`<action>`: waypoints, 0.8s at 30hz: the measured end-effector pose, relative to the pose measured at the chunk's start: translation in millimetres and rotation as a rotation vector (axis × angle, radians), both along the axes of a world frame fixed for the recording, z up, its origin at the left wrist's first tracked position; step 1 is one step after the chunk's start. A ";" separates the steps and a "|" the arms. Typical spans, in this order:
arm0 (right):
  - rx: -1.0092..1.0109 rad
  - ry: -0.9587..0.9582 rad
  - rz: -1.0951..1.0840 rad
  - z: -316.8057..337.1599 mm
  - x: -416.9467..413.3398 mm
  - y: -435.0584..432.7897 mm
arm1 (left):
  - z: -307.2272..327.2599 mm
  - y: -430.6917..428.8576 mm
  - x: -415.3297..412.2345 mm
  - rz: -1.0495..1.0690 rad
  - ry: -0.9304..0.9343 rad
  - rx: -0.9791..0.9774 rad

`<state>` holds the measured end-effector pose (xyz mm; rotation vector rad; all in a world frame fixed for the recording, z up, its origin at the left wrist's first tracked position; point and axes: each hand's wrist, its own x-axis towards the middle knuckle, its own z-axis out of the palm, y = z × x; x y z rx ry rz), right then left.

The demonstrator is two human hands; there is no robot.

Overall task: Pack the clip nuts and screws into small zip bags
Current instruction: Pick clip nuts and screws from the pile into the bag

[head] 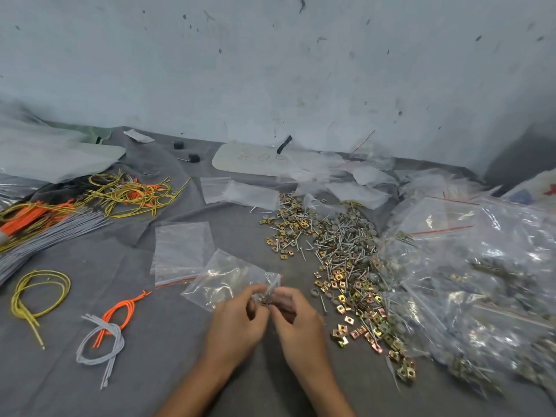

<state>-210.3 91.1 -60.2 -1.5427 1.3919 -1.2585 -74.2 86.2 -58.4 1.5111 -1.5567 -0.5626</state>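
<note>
Pinching the small zip bag at its mouth, left hand and right hand are both curling fingers onto it. The loose clip nuts and screws are lying just right of the right hand. A slack, collapsing mouth is probably risking pieces spilling onto the grey cloth.

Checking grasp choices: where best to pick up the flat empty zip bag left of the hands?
Probably pinch its near left corner by the red zip strip, coming from the near left: the empty zip bag lies flat, and the held bag overlaps its right corner.
</note>
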 end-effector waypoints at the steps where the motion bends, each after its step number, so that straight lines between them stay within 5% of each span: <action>1: -0.002 0.025 0.013 1.4 1.1 1.1 | -0.9 -0.6 0.7 -0.002 0.007 0.007; 4: -0.080 0.147 0.041 3.8 0.5 10.8 | -5.3 -3.8 2.5 0.012 0.062 0.035; 9: -0.390 0.691 -0.058 -6.9 -12.1 37.5 | -10.4 -9.7 4.0 0.055 0.156 0.033; 11: -0.432 0.769 -0.038 -8.2 -18.5 43.3 | -10.2 -11.1 4.0 0.053 0.157 0.037; 24: -0.172 0.498 -0.022 -0.4 -19.2 29.6 | -6.5 -7.9 3.6 0.042 0.149 0.041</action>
